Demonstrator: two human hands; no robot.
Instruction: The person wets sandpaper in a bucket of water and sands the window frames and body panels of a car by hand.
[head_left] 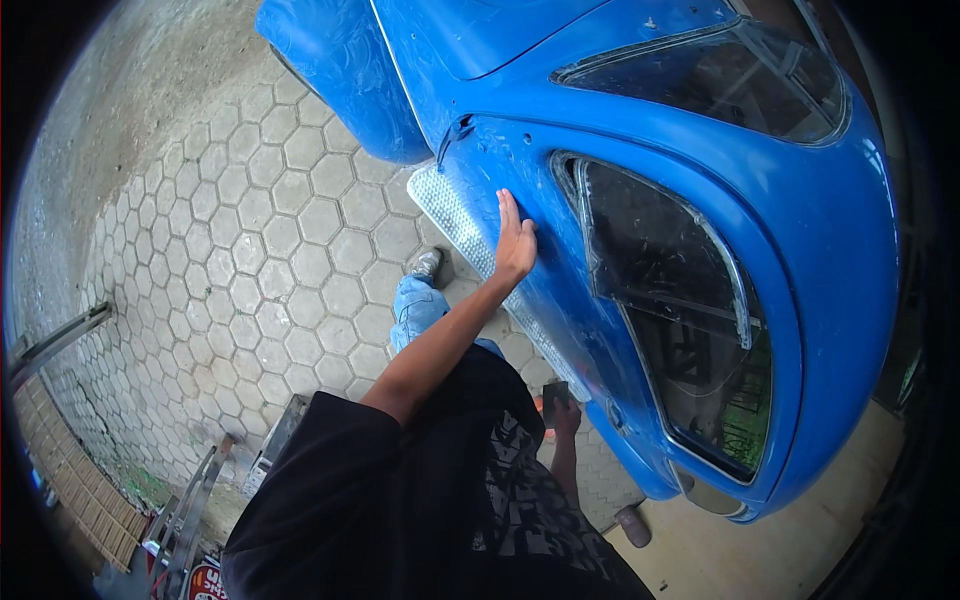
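My left hand (pixel 515 238) lies with fingers stretched out and together against the blue door panel (pixel 560 265) of a rounded car, below and ahead of its side window (pixel 660 240). It holds nothing. Lower in the view, close to my body, my right hand (pixel 568 416) is closed around a dark, flat rectangular piece (pixel 554 402), whose exact kind I cannot make out. That hand is beside the rear part of the door. Dull, whitish smears mark the blue paint in places.
A silvery, textured running board (pixel 452 215) runs along the car's lower side. My shoe (pixel 427 264) stands on hexagonal paving (pixel 265 270) next to it. Metal rails (pixel 195 500) and a bamboo slat panel (pixel 85 470) are at the lower left. The blue front fender (pixel 345 75) bulges out at the top.
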